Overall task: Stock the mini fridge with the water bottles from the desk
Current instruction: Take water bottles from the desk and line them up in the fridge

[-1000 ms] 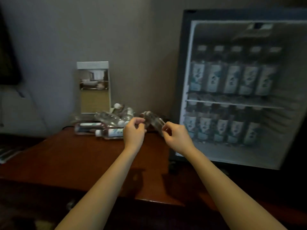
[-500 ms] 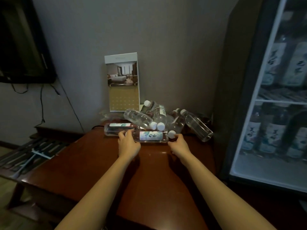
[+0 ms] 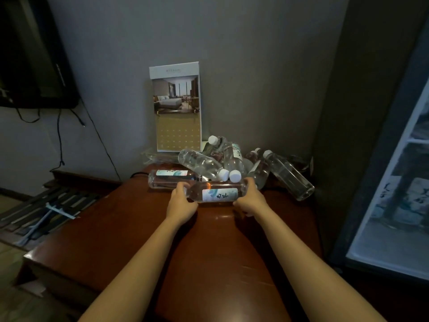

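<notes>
The mini fridge (image 3: 404, 205) stands right of the desk (image 3: 220, 263), where water bottles (image 3: 202, 163) lie heaped. The front bottle (image 3: 216, 194), its label brush-lettered and illegible, lies crosswise. The left hand (image 3: 182, 205) grips its base, and the right hand (image 3: 251, 201) curls over the cap, which was exposed half a second ago.

You are holding a bottle (image 3: 216, 194) crosswise at your 12 o'clock, your left hand (image 3: 182, 203) gripping its 9 o'clock end and your right hand (image 3: 250, 201) its 3 o'clock end. Just behind it, a heap of bottles (image 3: 232, 161) is lying on the desk (image 3: 139, 240) (some resting on others). A calendar (image 3: 177, 108) is standing behind them against the wall, and the mini fridge (image 3: 394, 205) is standing beside the desk at 3 o'clock.
</notes>
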Available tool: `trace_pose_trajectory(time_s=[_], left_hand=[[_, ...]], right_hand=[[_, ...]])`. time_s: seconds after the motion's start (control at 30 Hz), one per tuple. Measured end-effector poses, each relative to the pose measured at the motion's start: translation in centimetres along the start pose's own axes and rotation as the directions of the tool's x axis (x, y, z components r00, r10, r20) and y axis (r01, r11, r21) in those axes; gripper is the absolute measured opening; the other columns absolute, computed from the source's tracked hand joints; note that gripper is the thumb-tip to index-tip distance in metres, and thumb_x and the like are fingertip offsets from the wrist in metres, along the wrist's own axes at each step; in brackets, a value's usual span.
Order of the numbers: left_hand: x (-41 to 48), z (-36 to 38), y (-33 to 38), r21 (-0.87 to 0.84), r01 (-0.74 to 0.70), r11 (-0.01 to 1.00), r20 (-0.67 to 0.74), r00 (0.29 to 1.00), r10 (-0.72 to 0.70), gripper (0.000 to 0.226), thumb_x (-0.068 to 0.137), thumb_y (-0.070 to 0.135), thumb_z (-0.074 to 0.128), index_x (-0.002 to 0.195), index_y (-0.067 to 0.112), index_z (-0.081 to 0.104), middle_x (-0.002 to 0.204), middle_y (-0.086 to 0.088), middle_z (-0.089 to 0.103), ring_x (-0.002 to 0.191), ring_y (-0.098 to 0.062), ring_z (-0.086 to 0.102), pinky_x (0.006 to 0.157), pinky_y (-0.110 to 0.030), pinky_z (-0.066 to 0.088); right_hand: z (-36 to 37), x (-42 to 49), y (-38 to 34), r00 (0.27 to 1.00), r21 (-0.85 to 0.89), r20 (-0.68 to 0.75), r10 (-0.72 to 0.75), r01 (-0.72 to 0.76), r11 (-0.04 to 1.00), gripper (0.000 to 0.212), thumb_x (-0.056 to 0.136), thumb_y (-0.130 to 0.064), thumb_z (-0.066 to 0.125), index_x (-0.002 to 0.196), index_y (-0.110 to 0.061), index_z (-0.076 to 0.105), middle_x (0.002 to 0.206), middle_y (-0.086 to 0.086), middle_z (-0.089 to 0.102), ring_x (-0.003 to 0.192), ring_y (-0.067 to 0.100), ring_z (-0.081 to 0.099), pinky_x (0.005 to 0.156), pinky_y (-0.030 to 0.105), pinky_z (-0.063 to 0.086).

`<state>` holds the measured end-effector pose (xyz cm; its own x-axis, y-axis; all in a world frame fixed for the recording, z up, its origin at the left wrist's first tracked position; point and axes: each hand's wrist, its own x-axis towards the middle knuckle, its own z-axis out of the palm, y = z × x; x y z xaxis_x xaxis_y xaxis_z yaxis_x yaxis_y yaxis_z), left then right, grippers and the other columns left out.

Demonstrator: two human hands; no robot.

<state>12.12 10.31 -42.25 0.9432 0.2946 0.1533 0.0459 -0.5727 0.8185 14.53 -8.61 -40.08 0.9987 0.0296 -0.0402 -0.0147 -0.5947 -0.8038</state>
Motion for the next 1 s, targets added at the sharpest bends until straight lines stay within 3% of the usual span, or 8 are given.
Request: trace_pose_trajectory(time_s=[0.07, 0.2, 0.37, 0.47, 0.53, 0.67, 0.87, 1.0], left_hand=[[-0.4, -0.1, -0.2, -0.012, -0.021, 1.000, -0.020, 1.000, 0.021, 0.040, 0.077, 0.010, 0.065, 0.111, 0.019, 0.044, 0.125, -0.006, 0.047, 0.107, -0.025, 0.052, 0.089, -0.042, 0.048], [-1.3, -0.3, -0.7, 0.049, -0.045, 0.998, -0.054, 0.997, 0.048, 0.032, 0.077, 0.012, 0.066, 0.104, 0.018, 0.050, 0.112, -0.001, 0.051, 0.094, -0.021, 0.054, 0.074, -0.032, 0.044], [-2.5, -1.0, -1.3, 0.036, -0.097, 0.995, -0.014, 0.995, 0.098, 0.014, 0.084, 0.009, 0.057, 0.094, 0.018, 0.061, 0.100, -0.004, 0.065, 0.091, -0.022, 0.060, 0.075, -0.032, 0.046], [-3.3, -1.2, -1.3, 0.014, -0.135, 0.991, -0.001, 0.991, 0.135, 0.018, 0.088, 0.007, 0.053, 0.087, 0.024, 0.060, 0.092, 0.001, 0.065, 0.087, -0.020, 0.060, 0.074, -0.032, 0.049], [-3.5, -1.1, -1.3, 0.033, -0.138, 0.990, -0.016, 0.990, 0.139, 0.017, 0.089, 0.007, 0.052, 0.084, 0.023, 0.058, 0.088, 0.003, 0.063, 0.083, -0.018, 0.058, 0.066, -0.028, 0.044], [-3.7, -0.9, -1.2, 0.072, -0.085, 0.994, -0.043, 0.995, 0.088, 0.007, 0.089, 0.012, 0.054, 0.093, 0.018, 0.054, 0.096, 0.000, 0.060, 0.085, -0.018, 0.056, 0.064, -0.027, 0.042], [-3.9, -1.5, -1.5, 0.171, -0.051, 0.984, -0.067, 0.996, 0.063, 0.012, 0.083, 0.017, 0.059, 0.095, 0.018, 0.056, 0.103, -0.006, 0.055, 0.084, -0.021, 0.058, 0.072, -0.035, 0.051], [-4.5, -2.1, -1.5, 0.160, -0.032, 0.987, -0.065, 0.997, 0.042, 0.018, 0.080, 0.019, 0.064, 0.096, 0.019, 0.054, 0.107, -0.006, 0.054, 0.087, -0.021, 0.057, 0.076, -0.039, 0.052]], right_hand=[[-0.1, -0.4, 0.0, 1.000, -0.035, 0.002, -0.031, 0.031, 0.999, 0.063, 0.078, -0.005, 0.057, 0.130, -0.027, 0.028, 0.115, 0.007, 0.050, 0.094, 0.026, 0.057, 0.068, 0.035, 0.051], [0.4, -1.6, -0.7, 0.994, -0.147, 0.020, -0.108, 0.110, 0.983, 0.063, 0.077, -0.009, 0.059, 0.129, -0.029, 0.029, 0.129, 0.013, 0.040, 0.102, 0.033, 0.058, 0.084, 0.044, 0.053], [0.8, -2.9, -0.4, 0.997, -0.292, 0.019, -0.071, 0.073, 0.954, 0.068, 0.080, -0.018, 0.065, 0.134, -0.027, 0.024, 0.140, 0.013, 0.029, 0.106, 0.035, 0.056, 0.072, 0.035, 0.048], [0.5, -3.5, -0.1, 0.997, -0.367, 0.055, -0.049, 0.066, 0.928, 0.069, 0.077, -0.020, 0.071, 0.130, -0.026, 0.026, 0.138, 0.015, 0.030, 0.111, 0.035, 0.053, 0.077, 0.038, 0.048], [0.3, -4.1, -0.2, 0.996, -0.421, 0.075, -0.043, 0.070, 0.904, 0.076, 0.074, -0.025, 0.075, 0.132, -0.028, 0.025, 0.136, 0.015, 0.033, 0.116, 0.035, 0.049, 0.086, 0.042, 0.049], [0.2, -5.2, -0.1, 0.993, -0.513, 0.058, -0.101, 0.116, 0.850, 0.088, 0.069, -0.037, 0.078, 0.138, -0.026, 0.024, 0.140, 0.012, 0.035, 0.127, 0.036, 0.037, 0.097, 0.046, 0.042], [0.4, -6.0, -0.4, 0.958, -0.580, 0.049, -0.281, 0.256, 0.773, 0.085, 0.062, -0.045, 0.081, 0.128, -0.019, 0.034, 0.137, 0.004, 0.041, 0.126, 0.029, 0.036, 0.100, 0.043, 0.040], [0.7, -6.4, -0.7, 0.929, -0.613, 0.116, -0.352, 0.346, 0.710, 0.081, 0.068, -0.048, 0.076, 0.133, -0.021, 0.037, 0.136, 0.001, 0.044, 0.125, 0.024, 0.037, 0.102, 0.040, 0.036]])
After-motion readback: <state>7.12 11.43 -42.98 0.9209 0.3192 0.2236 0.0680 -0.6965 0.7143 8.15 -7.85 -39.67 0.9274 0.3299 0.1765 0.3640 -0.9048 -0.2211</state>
